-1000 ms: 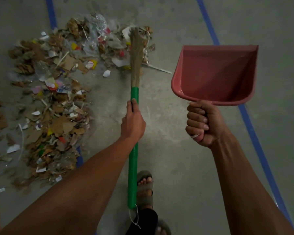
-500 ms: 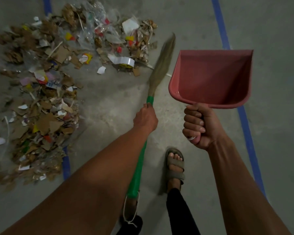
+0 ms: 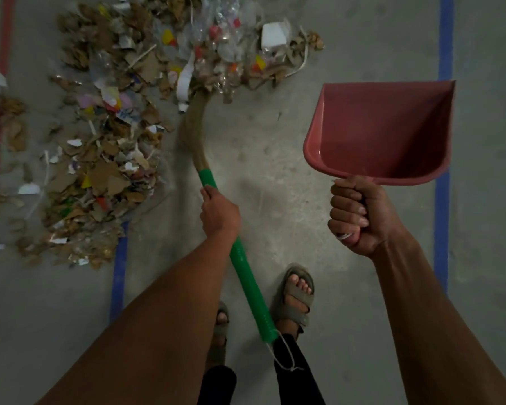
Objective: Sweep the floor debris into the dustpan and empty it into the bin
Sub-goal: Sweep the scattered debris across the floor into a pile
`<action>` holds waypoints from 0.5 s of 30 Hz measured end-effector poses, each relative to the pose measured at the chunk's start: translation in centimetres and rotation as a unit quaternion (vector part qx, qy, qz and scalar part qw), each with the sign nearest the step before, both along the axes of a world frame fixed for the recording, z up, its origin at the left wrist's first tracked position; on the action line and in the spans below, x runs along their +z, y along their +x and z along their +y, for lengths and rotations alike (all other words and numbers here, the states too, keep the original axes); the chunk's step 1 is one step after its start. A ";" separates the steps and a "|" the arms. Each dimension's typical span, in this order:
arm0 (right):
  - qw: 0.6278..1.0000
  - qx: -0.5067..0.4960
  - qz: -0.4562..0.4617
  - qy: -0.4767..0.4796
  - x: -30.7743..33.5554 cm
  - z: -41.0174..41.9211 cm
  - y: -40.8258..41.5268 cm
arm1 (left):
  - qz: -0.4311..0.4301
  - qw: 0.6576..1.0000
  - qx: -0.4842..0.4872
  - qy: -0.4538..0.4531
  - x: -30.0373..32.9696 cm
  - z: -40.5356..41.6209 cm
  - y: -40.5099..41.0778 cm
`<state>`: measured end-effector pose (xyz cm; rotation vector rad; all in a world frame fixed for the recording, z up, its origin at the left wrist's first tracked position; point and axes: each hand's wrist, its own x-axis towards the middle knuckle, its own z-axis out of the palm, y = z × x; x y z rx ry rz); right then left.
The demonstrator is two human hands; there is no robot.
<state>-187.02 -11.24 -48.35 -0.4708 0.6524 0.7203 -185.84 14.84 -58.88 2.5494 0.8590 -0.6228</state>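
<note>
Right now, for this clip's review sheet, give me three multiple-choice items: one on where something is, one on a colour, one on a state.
1. Where do the bristles of the green-handled straw broom end?
A. inside the dustpan
B. at the near edge of the scattered cardboard and paper debris
C. on a sandal

2. What colour is the plastic dustpan?
A. pinkish red
B. yellow
C. black

3. What state is the dustpan in?
A. full, on the floor
B. empty, held up off the floor
C. upside down

Answers:
1 B: the bent bristles meet the pile's edge, while the left hand grips the green handle.
2 A: its whole tray shows pinkish red.
3 B: the right hand grips its handle in the air, and nothing lies in the tray.
</note>
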 end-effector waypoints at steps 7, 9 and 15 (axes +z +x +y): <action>1.000 0.018 -0.004 0.001 1.1 1.7 0.8 | -0.045 0.997 0.056 -0.025 2.3 -0.3 -1.6; 1.000 0.018 -0.004 0.000 1.5 2.4 0.6 | -0.041 0.997 0.042 -0.042 3.0 -1.0 -2.5; 1.000 0.002 -0.006 -0.002 2.4 3.7 -0.5 | -0.106 0.989 0.004 -0.104 5.4 -3.8 -5.0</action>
